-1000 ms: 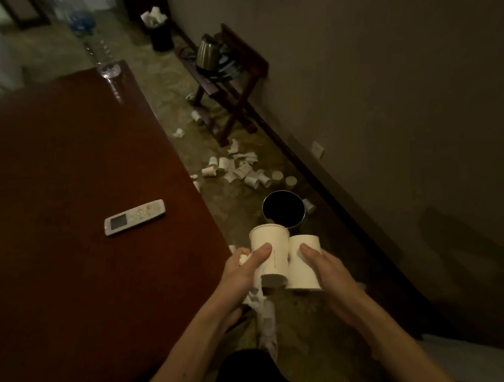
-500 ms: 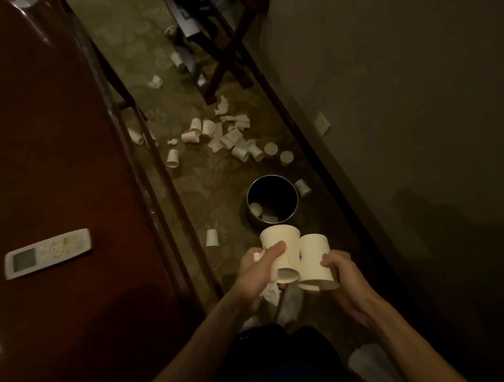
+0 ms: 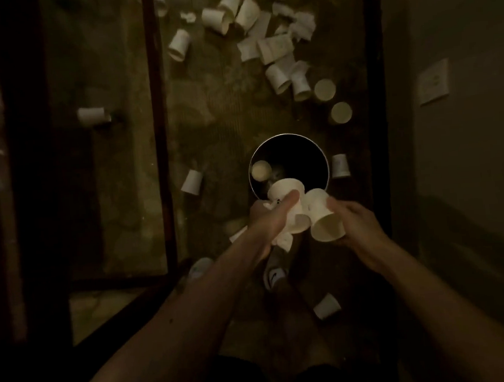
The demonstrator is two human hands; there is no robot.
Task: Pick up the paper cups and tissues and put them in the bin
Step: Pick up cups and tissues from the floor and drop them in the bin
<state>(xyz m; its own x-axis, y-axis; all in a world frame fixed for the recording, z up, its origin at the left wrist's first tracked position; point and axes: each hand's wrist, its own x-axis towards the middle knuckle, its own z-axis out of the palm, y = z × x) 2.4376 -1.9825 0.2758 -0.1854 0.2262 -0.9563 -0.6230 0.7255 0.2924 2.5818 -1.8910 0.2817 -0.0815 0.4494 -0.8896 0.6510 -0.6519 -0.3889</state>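
Both hands are full. The left hand (image 3: 272, 219) grips a white paper cup (image 3: 285, 192), its thumb lying across the cup's side, and also holds a crumpled tissue (image 3: 283, 240) that hangs out below the palm. The right hand (image 3: 357, 222) curls its fingers round a second cup (image 3: 324, 220), which is tilted and sits just beside the first. Both cups are held over the near rim of the round dark bin (image 3: 305, 154), which stands on the patterned floor (image 3: 215, 112). One pale cup (image 3: 260, 170) already lies inside the bin against its left wall (the rest of the inside is too dark to read).

More cups lie on the floor: one (image 3: 340, 166) just right of the bin, one (image 3: 192, 181) to its left, one (image 3: 326, 305) near the person's shoe (image 3: 273, 274), and a scattered heap (image 3: 276, 50) of cups and tissues further off. Another cup (image 3: 92, 116) lies beyond a dark bar (image 3: 159, 137) of the desk frame. A wall socket (image 3: 433, 82) shows at right.
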